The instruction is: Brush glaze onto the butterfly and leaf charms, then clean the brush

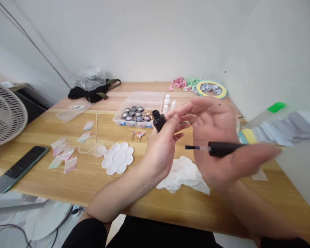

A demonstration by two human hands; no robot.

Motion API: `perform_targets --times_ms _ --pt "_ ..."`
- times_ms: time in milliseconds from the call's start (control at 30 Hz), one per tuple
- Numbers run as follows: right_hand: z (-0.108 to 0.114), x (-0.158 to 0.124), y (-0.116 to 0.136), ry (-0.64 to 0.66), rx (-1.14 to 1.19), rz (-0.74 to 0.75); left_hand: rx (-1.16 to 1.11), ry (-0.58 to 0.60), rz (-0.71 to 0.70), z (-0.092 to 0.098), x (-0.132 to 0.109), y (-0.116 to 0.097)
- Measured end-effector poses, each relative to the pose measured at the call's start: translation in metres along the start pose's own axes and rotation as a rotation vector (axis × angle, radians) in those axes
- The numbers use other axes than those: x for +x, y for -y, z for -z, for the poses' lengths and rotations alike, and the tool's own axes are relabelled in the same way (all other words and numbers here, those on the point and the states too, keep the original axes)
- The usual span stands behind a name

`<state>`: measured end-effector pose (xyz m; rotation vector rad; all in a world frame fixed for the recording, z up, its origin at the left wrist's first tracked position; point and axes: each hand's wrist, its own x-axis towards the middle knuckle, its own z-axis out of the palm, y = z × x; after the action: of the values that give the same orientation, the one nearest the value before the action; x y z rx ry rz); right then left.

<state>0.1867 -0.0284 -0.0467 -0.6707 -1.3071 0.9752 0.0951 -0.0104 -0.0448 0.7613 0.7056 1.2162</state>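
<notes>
A small black nail polish bottle with its neck uncovered is gripped by my left hand, tilted to the left. My right hand is palm towards me, with the black nail polish brush cap held under its thumb. The dark bristles point left, apart from the bottle. The fingertips of my right hand reach over to those of my left, though whether something small lies between them I cannot tell. Below both hands lies a crumpled white tissue. A white flower-shaped palette is left of my left wrist.
Behind the hands stands a clear plastic box with several small round pots, near white bottles. Small packets and a phone lie left, beside a fan. A yellow ring and coloured scraps sit at the back.
</notes>
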Motion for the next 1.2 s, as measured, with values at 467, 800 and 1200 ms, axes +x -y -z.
perform_targets --times_ms 467,800,1200 --pt "0.009 0.021 0.000 -0.072 0.436 -0.121 0.023 -0.072 -0.127 0.002 0.004 0.004" --pt "0.017 0.025 0.000 -0.158 0.270 -0.020 0.124 -0.095 -0.148 0.002 0.006 0.004" --pt "0.027 0.023 0.016 -0.163 0.093 0.137 0.593 0.236 -0.236 0.005 0.003 0.012"
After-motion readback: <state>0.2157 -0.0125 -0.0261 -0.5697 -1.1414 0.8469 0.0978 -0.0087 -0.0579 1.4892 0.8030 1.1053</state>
